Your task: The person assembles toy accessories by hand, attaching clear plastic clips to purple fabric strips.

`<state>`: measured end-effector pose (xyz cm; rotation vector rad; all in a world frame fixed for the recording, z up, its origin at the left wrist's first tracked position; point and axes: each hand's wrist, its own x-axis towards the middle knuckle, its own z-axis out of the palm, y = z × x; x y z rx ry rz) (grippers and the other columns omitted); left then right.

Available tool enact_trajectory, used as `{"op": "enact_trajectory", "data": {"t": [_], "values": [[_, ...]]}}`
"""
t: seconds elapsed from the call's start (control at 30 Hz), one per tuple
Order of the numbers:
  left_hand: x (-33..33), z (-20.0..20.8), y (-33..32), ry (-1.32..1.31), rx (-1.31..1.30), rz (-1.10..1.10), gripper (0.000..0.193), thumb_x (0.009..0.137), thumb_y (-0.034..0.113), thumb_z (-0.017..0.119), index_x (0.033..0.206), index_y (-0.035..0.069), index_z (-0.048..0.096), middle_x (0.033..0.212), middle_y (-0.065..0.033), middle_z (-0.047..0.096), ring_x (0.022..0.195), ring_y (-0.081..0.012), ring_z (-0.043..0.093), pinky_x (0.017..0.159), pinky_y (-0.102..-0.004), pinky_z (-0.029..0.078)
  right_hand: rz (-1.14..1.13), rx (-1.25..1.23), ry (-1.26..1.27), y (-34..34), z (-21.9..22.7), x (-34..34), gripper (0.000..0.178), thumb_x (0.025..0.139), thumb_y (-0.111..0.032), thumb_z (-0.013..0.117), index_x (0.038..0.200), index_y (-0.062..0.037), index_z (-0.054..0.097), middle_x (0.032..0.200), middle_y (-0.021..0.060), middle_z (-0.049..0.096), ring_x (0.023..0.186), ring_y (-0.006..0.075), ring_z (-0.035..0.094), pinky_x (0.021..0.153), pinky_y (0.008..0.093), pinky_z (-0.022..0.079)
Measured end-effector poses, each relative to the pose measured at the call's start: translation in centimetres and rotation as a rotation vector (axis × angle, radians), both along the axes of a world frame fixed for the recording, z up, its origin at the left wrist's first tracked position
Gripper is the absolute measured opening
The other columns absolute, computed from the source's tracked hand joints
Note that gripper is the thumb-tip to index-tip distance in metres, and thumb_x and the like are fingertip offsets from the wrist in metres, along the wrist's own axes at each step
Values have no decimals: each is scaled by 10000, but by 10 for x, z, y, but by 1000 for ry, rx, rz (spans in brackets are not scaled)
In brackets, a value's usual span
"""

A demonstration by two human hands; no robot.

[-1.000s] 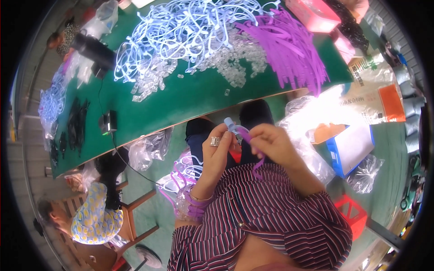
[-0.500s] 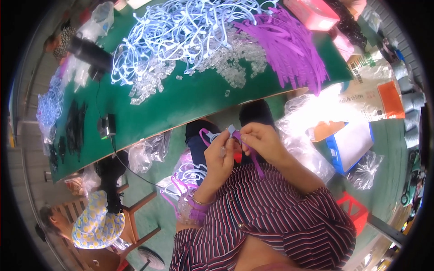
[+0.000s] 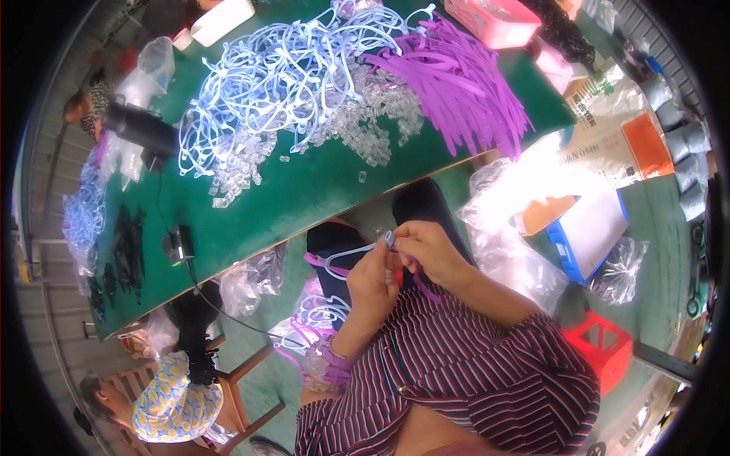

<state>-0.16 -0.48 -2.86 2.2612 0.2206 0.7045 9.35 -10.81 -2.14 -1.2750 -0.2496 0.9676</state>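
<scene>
Above my lap, both hands are closed and nearly touching. My left hand [image 3: 371, 290] pinches a light-blue plastic frame [image 3: 351, 251] with a looped end at the fingertips. One purple strap [image 3: 315, 260] is on the frame's far-left end. My right hand [image 3: 427, 249] grips the looped end and another purple strap [image 3: 430, 295], whose tail hangs below the fingers; how the two join is hidden. Purple straps and clear pieces [image 3: 328, 366] lie against my left forearm. Beside it are more light-blue frames [image 3: 323, 310] with purple straps.
On the green table [image 3: 304, 190] lie a heap of light-blue frames [image 3: 266, 72], clear plastic clips [image 3: 372, 125] and purple straps [image 3: 475, 91]. A black device [image 3: 179, 245] trails a cable. A co-worker [image 3: 175, 403] sits left; a red stool [image 3: 601, 346] stands right.
The light-blue frame has turned and stretches further left from my fingers, its looped end now upright between both hands. My hands have moved slightly lower in view, and the whole view has shifted.
</scene>
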Motion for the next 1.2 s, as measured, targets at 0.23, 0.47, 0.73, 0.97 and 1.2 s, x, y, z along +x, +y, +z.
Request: {"op": "enact_trajectory", "data": {"t": [0.23,0.47,0.73,0.97,1.2], "values": [[-2,-1,3,81,-123,-23,309,760,-13,536,1068,-25,533,700,-130,596,630,-258,610,566,-315,478,12,127,154,-7,-13,3,127,863,-93,503,880,20,557,668,48,567,552,83,532,502,197,422],[-15,-2,25,296,-595,-263,128,816,85,573,897,-11,601,667,-108,587,594,-159,574,558,-263,444,249,56,-140,-14,-1,24,137,863,-105,530,911,10,583,741,47,599,615,86,573,547,203,459],[-12,9,40,321,-621,-568,149,828,100,565,908,-21,601,683,-93,589,607,-143,567,561,-260,438,455,44,-447,-20,9,34,73,798,-50,577,836,2,612,719,30,608,564,68,553,492,212,437],[-10,26,26,235,-567,-509,156,842,111,559,903,-25,607,669,-55,592,604,-77,536,542,-233,423,-240,-61,-960,-5,-8,54,43,776,-34,579,800,-22,612,646,-6,568,524,47,486,464,194,369],[-4,12,27,315,-681,-403,174,866,103,520,926,-34,610,742,-55,609,663,-85,534,595,-234,425,106,133,-81,-10,-27,23,203,861,-212,555,858,-12,590,774,27,582,689,85,532,640,218,416]]}}
